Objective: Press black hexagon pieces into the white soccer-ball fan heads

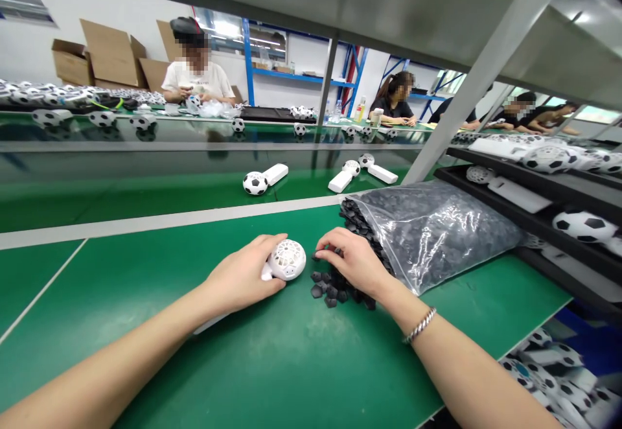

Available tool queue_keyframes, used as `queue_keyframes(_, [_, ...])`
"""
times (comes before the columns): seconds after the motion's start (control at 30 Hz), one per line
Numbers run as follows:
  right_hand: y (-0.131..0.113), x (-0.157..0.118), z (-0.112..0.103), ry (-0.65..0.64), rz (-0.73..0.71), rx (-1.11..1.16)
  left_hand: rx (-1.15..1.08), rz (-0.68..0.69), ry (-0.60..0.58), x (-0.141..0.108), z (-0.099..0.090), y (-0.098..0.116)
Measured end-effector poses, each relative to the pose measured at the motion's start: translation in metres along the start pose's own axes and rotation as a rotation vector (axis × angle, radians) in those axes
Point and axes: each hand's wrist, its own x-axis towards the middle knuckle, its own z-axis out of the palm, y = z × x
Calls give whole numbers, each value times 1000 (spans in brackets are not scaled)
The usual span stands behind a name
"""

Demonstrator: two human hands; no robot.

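My left hand [247, 272] is wrapped round a white ball-shaped device [288, 260] with an openwork head and no black patches on its visible face. Part of its white handle shows under my wrist. Just to the right, my right hand [352, 257] pinches a small black piece [318, 256] between thumb and index finger. Below and beneath that hand lies a pile of loose black pieces [331, 286]. More of them spill from the mouth of a clear plastic bag [442, 228], which rests on the green table [272, 364].
Beyond the white edge strip, finished football-patterned devices [255, 183] lie on a green surface. Black trays [549, 202] with more devices stand at the right, beside a slanted grey post [486, 72]. Several people sit at the far side, one in a white shirt [198, 79].
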Motion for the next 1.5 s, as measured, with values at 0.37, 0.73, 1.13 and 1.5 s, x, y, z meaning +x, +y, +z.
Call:
queue_keyframes(0.37, [-22,-9,5,-44,-30,411,57,1,15,-1,1,3])
queue_keyframes(0.73, [-28,-12,7,14,-91,379,57,35,71,-1,2,4])
queue_keyframes(1.13, [-33,-13,19,-57,-63,343,29,16,118,-1,5,1])
queue_keyframes(1.5, [-28,-9,28,-6,30,371,-6,4,71,-2,1,6])
